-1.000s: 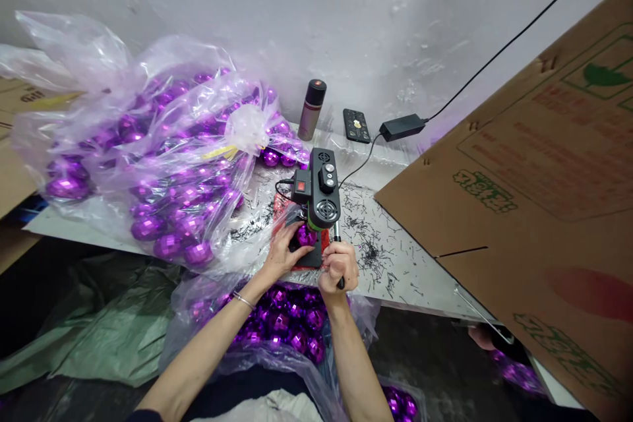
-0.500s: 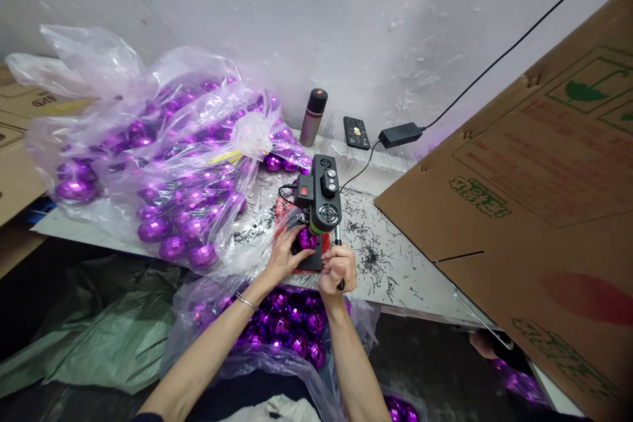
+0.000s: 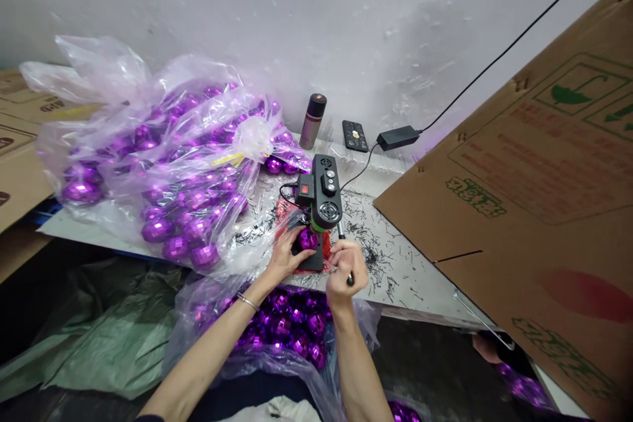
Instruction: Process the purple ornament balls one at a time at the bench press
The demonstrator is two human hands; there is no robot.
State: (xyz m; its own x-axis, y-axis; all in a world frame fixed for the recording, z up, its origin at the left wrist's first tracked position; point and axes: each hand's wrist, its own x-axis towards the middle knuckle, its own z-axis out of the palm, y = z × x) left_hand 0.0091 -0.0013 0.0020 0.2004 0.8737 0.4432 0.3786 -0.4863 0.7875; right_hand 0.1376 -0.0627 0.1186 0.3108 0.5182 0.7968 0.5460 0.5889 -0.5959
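Note:
Under the head of a small black bench machine [image 3: 327, 196], a shiny purple ball [image 3: 308, 239] sits on the dark base plate [image 3: 311, 262]. My left hand [image 3: 287, 254] has its thumb and fingers curled round the ball from the left. At the machine's right side my right hand [image 3: 347, 269] is closed in a fist round the lever handle [image 3: 350, 279], whose black end pokes out below. The machine's red-switch box [image 3: 305, 189] faces up. In my lap, below my arms, an open plastic bag [image 3: 277, 364] holds several more purple balls [image 3: 283, 326].
Large clear bags of purple balls [image 3: 198, 227] cover the table's left. Behind stand a spray can [image 3: 313, 121], a phone [image 3: 355, 136] and a power adapter [image 3: 398, 138] with its cable. Black scraps [image 3: 370, 254] litter the table [image 3: 420, 283]. A big cardboard box [image 3: 539, 211] fills the right.
My right hand has shifted slightly right with the lever handle, which now slants further outward. My left hand stays on the ball. The whole view has shifted a little.

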